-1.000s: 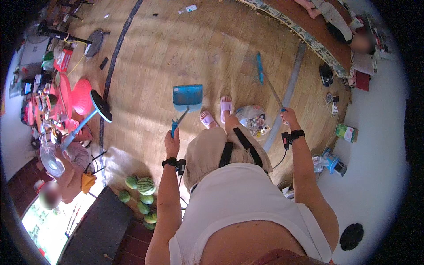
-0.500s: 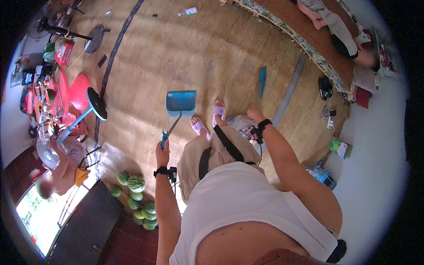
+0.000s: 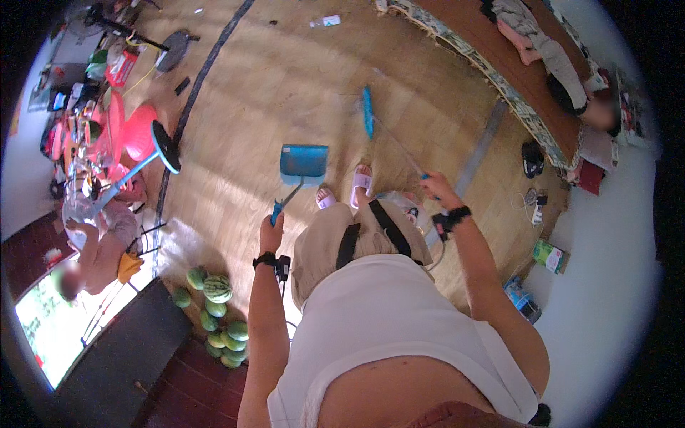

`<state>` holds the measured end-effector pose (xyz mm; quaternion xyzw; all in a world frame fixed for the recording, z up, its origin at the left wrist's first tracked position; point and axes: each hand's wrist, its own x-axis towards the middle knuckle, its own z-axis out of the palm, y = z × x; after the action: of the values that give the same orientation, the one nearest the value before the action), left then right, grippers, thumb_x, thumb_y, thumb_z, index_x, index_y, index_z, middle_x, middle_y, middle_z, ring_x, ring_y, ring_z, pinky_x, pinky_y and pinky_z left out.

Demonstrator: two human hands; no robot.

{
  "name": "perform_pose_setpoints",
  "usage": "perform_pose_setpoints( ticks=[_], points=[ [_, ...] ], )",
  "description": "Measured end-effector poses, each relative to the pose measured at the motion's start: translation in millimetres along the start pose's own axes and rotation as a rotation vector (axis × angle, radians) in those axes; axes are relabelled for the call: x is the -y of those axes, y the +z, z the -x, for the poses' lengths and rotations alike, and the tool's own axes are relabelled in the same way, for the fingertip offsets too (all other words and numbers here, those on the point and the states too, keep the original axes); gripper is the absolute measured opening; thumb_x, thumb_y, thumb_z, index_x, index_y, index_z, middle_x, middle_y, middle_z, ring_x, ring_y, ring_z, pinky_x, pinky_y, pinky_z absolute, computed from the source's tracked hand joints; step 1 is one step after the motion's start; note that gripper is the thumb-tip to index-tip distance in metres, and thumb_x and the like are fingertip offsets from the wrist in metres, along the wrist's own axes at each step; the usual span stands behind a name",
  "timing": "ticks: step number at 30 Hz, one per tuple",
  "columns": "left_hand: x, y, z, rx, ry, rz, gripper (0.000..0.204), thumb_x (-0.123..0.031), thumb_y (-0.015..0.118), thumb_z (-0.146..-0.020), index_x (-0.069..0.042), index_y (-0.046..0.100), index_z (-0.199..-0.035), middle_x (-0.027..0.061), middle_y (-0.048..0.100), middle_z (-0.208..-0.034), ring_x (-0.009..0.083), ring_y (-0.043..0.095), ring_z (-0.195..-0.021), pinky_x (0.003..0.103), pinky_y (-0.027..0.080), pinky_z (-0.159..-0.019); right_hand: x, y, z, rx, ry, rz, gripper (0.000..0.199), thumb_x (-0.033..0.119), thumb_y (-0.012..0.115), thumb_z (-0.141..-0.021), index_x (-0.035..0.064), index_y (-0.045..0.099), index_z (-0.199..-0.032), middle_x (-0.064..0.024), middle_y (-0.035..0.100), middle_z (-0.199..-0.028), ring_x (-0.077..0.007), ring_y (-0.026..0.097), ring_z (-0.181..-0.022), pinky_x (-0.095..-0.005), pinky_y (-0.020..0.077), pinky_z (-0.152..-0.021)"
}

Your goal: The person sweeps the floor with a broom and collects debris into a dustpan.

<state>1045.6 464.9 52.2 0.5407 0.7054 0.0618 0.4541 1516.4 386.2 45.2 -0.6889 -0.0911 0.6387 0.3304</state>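
Observation:
My left hand [image 3: 271, 234] is closed around the handle of a blue long-handled dustpan [image 3: 304, 164], whose pan rests on the wooden floor ahead of my left foot. With fingers wrapped round its blue grip, my right hand [image 3: 441, 189] holds a broom [image 3: 368, 113]. The broom's thin handle slants away to the left, and its narrow blue head is at the floor, beyond and to the right of the dustpan. A gap of bare floor separates the two. Both my wrists carry black straps with small devices.
Several watermelons [image 3: 217, 288] lie at lower left. Left stand pink stools [image 3: 140, 132], a crowded table and a seated person [image 3: 93, 264]. Someone lies on a raised bed [image 3: 492, 50] at far right. A plastic bag [image 3: 408, 203] is beside my right foot; a bottle [image 3: 325, 21] lies far ahead.
The broom head has swung left, closer to the dustpan, and my right hand has moved slightly right. The whole view has shifted a little; the dustpan keeps its place by my feet.

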Motion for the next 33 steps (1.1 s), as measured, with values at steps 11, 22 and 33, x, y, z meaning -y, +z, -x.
perform_pose_setpoints(
  ticks=[11, 22, 33],
  points=[
    [-2, -1, 3, 0.06, -0.019, 0.002, 0.042, -0.039, 0.057, -0.081, 0.002, 0.054, -0.074, 0.0104, 0.055, -0.057, 0.0205, 0.054, -0.051, 0.033, 0.041, -0.049, -77, -87, -32, -0.196, -0.101, 0.948, 0.009, 0.015, 0.054, -0.07, 0.0071, 0.057, -0.07, -0.0082, 0.05, -0.058, -0.0206, 0.048, -0.053, -0.0354, 0.0348, -0.046],
    [14, 0, -1, 0.062, 0.017, -0.053, 0.041, -0.039, 0.055, -0.082, 0.002, 0.053, -0.075, 0.0119, 0.054, -0.056, 0.0226, 0.054, -0.051, 0.035, 0.041, -0.05, -90, 75, -119, -0.099, 0.012, 1.113, 0.012, 0.015, 0.059, -0.069, 0.0082, 0.05, -0.07, -0.003, 0.051, -0.061, -0.02, 0.049, -0.052, -0.0374, 0.0394, -0.052],
    [38, -16, -11, 0.166, 0.015, 0.08, 0.038, -0.036, 0.055, -0.082, 0.0, 0.052, -0.073, 0.0069, 0.052, -0.055, 0.018, 0.05, -0.049, 0.033, 0.039, -0.048, -64, -24, 57, -0.236, 0.201, -0.071, 0.01, 0.004, 0.051, -0.075, 0.0086, 0.047, -0.067, 0.0013, 0.037, -0.048, -0.0086, 0.033, -0.036, -0.0259, 0.0244, -0.03]
  ],
)
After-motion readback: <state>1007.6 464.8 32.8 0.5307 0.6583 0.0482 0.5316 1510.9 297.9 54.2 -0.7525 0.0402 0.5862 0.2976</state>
